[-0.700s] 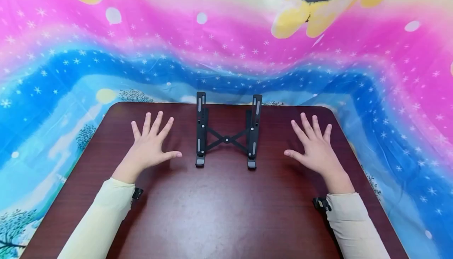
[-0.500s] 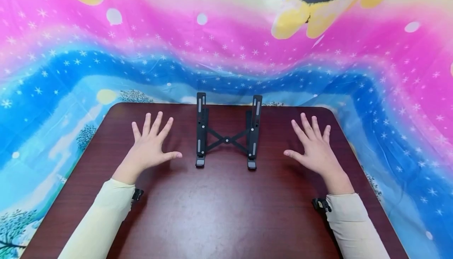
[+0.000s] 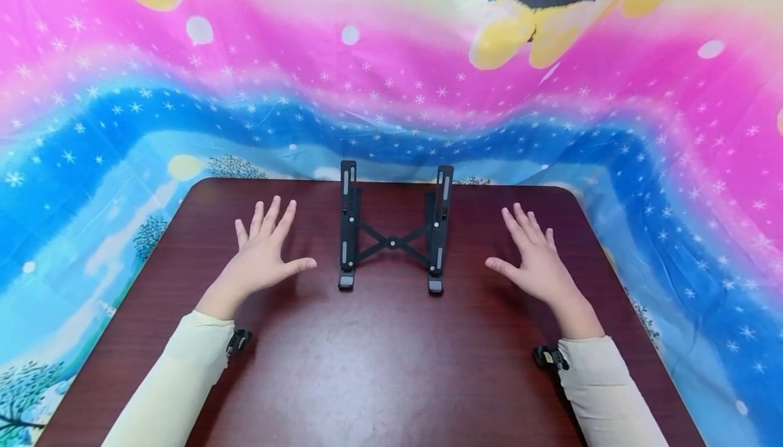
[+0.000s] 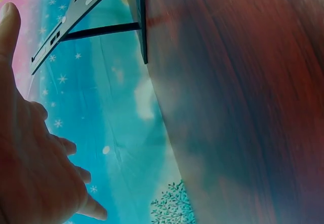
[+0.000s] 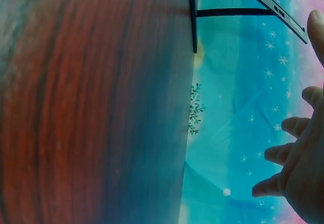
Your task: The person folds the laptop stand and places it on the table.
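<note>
A black folding laptop stand point(image 3: 392, 243) stands unfolded near the far edge of the table, its two uprights joined by crossed bars. My left hand point(image 3: 257, 260) hovers to the left of it, fingers spread and thumb toward the stand, touching nothing. On the other side my right hand point(image 3: 541, 267) is held the same way, apart from the stand. The left wrist view shows one side of the laptop stand point(image 4: 101, 31) beyond my left hand point(image 4: 40, 168). In the right wrist view, part of the laptop stand point(image 5: 233, 12) appears beyond my right hand point(image 5: 304, 158).
The dark red-brown wooden table point(image 3: 367, 365) has rounded far corners. A colourful printed cloth point(image 3: 391, 94) hangs behind it and along both sides. A small black device point(image 3: 238, 343) sits at the left wrist, another black device point(image 3: 550, 357) at the right.
Both hands have shifted slightly inward toward the stand, the right one more, with its fingers turning and drawing a little closer together. The stand has stayed in place.
</note>
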Demonstrator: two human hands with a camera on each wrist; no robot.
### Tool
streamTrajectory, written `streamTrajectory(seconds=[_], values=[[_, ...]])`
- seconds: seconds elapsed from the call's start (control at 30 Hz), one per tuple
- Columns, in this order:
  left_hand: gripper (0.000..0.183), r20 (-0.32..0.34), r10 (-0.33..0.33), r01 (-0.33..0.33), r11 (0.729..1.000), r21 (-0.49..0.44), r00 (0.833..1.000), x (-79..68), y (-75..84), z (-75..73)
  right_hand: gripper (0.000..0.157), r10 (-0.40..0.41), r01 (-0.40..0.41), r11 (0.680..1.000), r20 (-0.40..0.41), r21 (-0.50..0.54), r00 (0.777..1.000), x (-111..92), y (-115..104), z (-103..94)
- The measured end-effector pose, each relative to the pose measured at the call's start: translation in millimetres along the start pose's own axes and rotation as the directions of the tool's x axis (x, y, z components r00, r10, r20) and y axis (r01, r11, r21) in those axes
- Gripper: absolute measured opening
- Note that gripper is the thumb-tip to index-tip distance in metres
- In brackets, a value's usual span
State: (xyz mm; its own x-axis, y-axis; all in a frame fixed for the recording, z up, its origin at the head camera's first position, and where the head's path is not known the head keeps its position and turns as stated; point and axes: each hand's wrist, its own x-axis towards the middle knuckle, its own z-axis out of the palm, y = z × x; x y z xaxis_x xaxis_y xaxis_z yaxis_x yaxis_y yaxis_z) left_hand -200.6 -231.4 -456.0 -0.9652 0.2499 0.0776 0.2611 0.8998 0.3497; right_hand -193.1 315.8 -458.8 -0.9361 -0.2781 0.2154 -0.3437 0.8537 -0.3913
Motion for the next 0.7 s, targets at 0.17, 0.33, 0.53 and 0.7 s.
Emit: streamTrajectory(seconds=[0.17,0.33,0.53,0.7], values=[[0.124,0.000,-0.008,0.008,0.998,-0.059,1.000,0.4,4.3,-0.1,0.102,0.033,-0.034,0.998,0.006,0.058,0.999,-0.6,-2.5,-0.5],[0.127,-0.012,-0.012,0.010,0.990,-0.143,1.000,1.1,6.9,1.3,0.098,0.097,-0.100,0.985,0.031,0.143,0.995,-1.2,-9.4,1.9],[0.128,-0.016,-0.023,0.018,0.966,-0.259,1.000,3.8,8.1,4.5,0.093,0.124,-0.125,0.963,0.018,0.238,0.992,-1.3,-13.6,7.1],[0.119,-0.053,-0.064,0.039,0.929,-0.368,0.997,5.9,9.2,7.2,0.086,0.116,-0.106,0.939,-0.012,0.326,0.993,0.9,-16.2,8.9]])
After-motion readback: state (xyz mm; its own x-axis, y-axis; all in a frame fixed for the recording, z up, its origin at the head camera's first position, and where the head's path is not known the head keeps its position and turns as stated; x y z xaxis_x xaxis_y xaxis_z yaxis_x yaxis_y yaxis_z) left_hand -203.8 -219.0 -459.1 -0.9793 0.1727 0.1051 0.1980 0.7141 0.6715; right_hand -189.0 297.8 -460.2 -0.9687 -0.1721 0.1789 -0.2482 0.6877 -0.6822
